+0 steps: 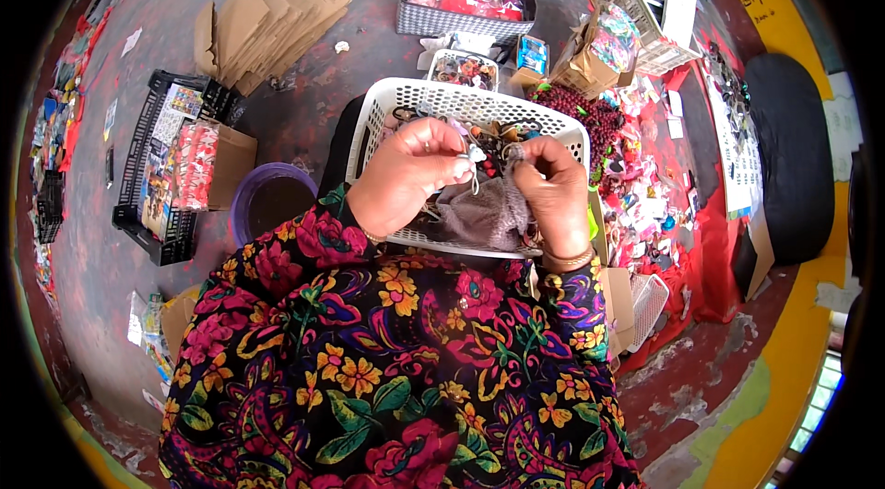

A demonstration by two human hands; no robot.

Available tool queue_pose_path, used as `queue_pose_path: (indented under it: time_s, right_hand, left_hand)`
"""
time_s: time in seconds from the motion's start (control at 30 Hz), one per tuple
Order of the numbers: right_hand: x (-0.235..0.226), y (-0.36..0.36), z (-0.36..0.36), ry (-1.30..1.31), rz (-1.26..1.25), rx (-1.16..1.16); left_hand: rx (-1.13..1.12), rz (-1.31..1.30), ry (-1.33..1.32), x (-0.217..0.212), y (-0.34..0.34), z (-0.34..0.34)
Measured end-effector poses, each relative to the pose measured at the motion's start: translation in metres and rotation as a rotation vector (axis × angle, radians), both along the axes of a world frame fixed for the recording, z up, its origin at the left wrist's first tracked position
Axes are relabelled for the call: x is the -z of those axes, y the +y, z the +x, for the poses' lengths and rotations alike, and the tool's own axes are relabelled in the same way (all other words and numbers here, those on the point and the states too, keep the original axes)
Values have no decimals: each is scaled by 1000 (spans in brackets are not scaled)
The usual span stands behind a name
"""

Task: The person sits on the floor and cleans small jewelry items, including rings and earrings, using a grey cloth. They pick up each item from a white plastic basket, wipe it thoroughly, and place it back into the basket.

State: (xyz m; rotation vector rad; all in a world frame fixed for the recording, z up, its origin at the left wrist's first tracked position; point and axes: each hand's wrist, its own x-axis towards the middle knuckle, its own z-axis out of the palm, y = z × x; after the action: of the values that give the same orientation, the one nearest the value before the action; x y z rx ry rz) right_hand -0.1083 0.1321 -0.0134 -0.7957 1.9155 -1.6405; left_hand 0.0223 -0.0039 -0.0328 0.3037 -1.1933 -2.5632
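Note:
My left hand (396, 180) is closed in a pinch over the white perforated plastic basket (376, 125). Between its fingertips is a small white trinket (468, 162) with a thin pale cord loop hanging below. Across from it my right hand (556, 194) is also closed, thumb against fingers, near the basket's right side. What it pinches, if anything, is too small to make out. A grey-brown knitted cloth (484, 212) lies in the basket just beneath both hands. Dark hair ties and small coloured pieces (502, 131) fill the basket's far part, partly hidden by my hands.
Behind the basket stand a small white tray (496, 74) of trinkets and a checked bin (433, 21) of pink packets. Flattened cardboard (267, 28), a black crate (152, 235) and a purple bucket (241, 203) are at left. Loose trinkets (645, 203) cover red cloth at right.

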Motion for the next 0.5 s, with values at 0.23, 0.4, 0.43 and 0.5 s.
queue_pose_path:
  time_s: [0.23, 0.4, 0.43, 0.5]
  right_hand:
    - [-10, 5, 5, -263, -152, -154]
    - [-13, 0, 11, 118, -191, -141]
    - [-14, -1, 13, 174, -197, -132]
    - [-12, -4, 17, 197, -150, -105]
  left_hand:
    - [31, 314, 57, -3, -9, 0]
    - [41, 282, 53, -1, -8, -1]
    - [38, 269, 43, 0, -7, -1]
    - [55, 267, 52, -1, -4, -1]
